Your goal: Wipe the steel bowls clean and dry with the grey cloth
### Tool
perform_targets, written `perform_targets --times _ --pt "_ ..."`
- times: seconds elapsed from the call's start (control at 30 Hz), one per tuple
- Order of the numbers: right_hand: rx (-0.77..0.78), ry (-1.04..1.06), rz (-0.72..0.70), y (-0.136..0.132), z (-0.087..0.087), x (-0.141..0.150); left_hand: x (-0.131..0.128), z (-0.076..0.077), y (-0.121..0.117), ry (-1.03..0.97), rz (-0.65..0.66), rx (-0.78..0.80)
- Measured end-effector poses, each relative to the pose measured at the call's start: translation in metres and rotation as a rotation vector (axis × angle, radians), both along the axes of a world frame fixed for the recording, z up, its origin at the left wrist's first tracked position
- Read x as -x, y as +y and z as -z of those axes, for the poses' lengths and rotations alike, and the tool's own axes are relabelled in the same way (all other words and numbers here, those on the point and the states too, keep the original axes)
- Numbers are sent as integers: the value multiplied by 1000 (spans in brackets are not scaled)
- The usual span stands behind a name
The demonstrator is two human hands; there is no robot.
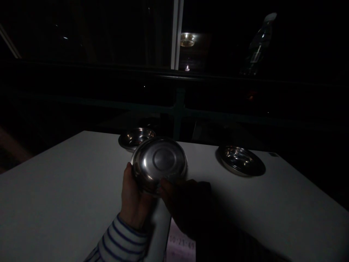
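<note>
A shiny metal bowl (165,160) is held up over the white table (81,189), tilted so its round underside faces me. My left hand (133,200), below a striped sleeve, is closed around the bowl's lower left rim. Deep in shadow, my right hand (185,200) has bent fingers against the bowl's lower right underside. Whether a dark thing lies in those fingers is too dim to tell. Behind the held bowl, partly covered by it, stands another metal bowl (133,140), open side up.
A third, wider metal bowl (241,160) rests at the table's right rear. Close to me, partly behind my right arm, a lit screen (181,242) shows a running time. A clear plastic bottle (259,47) stands at the dark window, with a pale window frame (176,36) beside it.
</note>
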State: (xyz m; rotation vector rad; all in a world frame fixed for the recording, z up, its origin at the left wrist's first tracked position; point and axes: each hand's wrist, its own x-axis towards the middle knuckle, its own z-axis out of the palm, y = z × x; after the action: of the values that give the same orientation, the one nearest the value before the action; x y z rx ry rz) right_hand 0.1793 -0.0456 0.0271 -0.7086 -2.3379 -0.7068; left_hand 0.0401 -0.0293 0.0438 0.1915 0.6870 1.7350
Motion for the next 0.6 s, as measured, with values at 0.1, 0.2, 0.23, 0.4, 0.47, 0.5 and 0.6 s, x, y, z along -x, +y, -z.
perform_targets --times 0.1,0.2,0.23,0.4,0.47,0.5,0.6 --pt "-76 41 -42 -1 -2 4 -4 2 0 -41 58 52" --pt "-60 73 -53 -1 -1 6 -4 2 0 -60 56 44" --pt "-33 64 -45 -1 -1 6 -3 2 0 -57 44 31" --pt "-48 8 -9 -1 5 6 -2 5 1 -32 56 18" --pt "-68 11 -6 -1 6 5 -2 6 2 -29 69 11" --pt "-63 18 -11 0 7 4 -2 6 2 -25 67 1" --pt "-7 53 -32 5 8 -1 -1 3 1 -7 41 -45"
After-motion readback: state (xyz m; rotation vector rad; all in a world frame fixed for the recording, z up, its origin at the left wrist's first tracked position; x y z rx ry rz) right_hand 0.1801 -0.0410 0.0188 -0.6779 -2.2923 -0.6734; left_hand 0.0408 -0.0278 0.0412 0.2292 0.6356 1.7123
